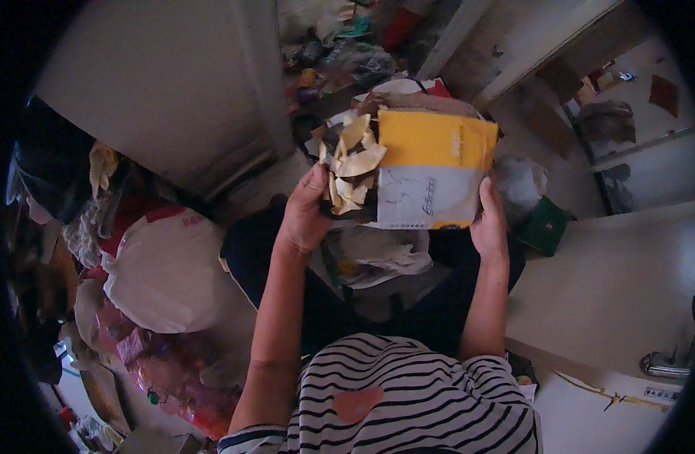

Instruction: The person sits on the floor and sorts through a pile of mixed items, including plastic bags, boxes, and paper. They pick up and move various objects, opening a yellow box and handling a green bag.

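Observation:
In front of my chest and above my lap is a yellow and grey cardboard box (436,170) that bears printing. My right hand (489,221) grips its right side, thumb along the edge. At its left side lie torn, pale yellow scraps (353,164) with curled edges. Around those scraps' left edge my left hand (309,211) is closed, its thumb on top and its fingers hidden below. Whether the scraps sit inside the box's dark opening or in another holder, I cannot tell. Below the box, a clear plastic bag (381,258) rests between my knees.
On the left stand a full white plastic bag (163,272) and a red plastic bag (177,369). Mixed litter (347,57) fills the doorway ahead. To the right are a green box (546,226), a clear bag (517,179) and a white panel (602,289) with a metal handle (665,364).

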`<action>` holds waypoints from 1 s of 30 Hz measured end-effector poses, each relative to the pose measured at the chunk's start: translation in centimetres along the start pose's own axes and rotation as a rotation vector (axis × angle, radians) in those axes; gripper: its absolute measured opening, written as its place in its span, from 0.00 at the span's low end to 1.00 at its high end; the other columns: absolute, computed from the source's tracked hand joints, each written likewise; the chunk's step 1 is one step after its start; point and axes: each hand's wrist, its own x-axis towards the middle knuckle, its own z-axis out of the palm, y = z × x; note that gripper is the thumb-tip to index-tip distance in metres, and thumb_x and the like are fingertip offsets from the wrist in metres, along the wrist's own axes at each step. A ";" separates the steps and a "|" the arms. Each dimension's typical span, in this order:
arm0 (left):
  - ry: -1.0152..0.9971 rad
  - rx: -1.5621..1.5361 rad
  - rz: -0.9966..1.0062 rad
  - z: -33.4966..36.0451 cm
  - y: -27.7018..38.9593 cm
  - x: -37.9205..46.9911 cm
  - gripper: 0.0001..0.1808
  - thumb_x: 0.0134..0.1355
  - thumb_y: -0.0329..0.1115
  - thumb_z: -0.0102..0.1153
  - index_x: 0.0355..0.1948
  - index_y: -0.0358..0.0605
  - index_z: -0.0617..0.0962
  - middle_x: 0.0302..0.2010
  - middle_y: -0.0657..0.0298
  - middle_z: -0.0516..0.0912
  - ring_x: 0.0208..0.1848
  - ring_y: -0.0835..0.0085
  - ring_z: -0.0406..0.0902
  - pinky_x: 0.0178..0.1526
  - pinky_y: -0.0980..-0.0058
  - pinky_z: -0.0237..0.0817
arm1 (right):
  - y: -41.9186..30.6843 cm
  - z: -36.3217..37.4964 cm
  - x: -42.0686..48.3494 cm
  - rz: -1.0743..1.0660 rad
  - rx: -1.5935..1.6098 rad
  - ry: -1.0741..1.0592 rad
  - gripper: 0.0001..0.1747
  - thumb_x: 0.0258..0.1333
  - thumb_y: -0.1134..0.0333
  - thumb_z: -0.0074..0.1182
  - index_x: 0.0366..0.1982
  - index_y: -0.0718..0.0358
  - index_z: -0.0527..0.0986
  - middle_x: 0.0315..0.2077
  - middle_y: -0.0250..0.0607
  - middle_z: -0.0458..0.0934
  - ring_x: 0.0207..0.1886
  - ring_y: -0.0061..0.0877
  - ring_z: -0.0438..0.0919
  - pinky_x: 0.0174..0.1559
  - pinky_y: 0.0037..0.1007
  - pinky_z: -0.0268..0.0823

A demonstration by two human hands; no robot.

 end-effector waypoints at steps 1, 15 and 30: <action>0.016 -0.003 -0.017 0.1 -0.1 0.1 0.28 0.69 0.51 0.42 0.60 0.40 0.66 0.55 0.60 0.75 0.54 0.68 0.74 0.57 0.67 0.64 | 0.3 0.2 0.0 -0.045 -0.121 0.054 0.35 0.64 0.45 0.41 0.64 0.59 0.58 0.61 0.39 0.60 0.64 0.28 0.60 0.62 0.33 0.54; -0.010 -0.063 -0.087 -0.6 -1.8 -0.1 0.30 0.67 0.50 0.47 0.63 0.41 0.64 0.56 0.59 0.75 0.55 0.67 0.74 0.57 0.67 0.66 | 0.6 1.4 0.4 0.098 0.211 0.283 0.35 0.62 0.46 0.46 0.62 0.63 0.61 0.57 0.37 0.67 0.59 0.28 0.64 0.61 0.32 0.54; 0.156 -0.031 -0.101 -1.5 -3.0 -0.5 0.26 0.69 0.50 0.44 0.59 0.43 0.67 0.49 0.62 0.78 0.48 0.74 0.77 0.52 0.73 0.69 | 2.7 1.3 2.9 -0.341 -0.824 0.308 0.30 0.64 0.61 0.45 0.65 0.60 0.57 0.61 0.50 0.61 0.64 0.38 0.60 0.65 0.36 0.50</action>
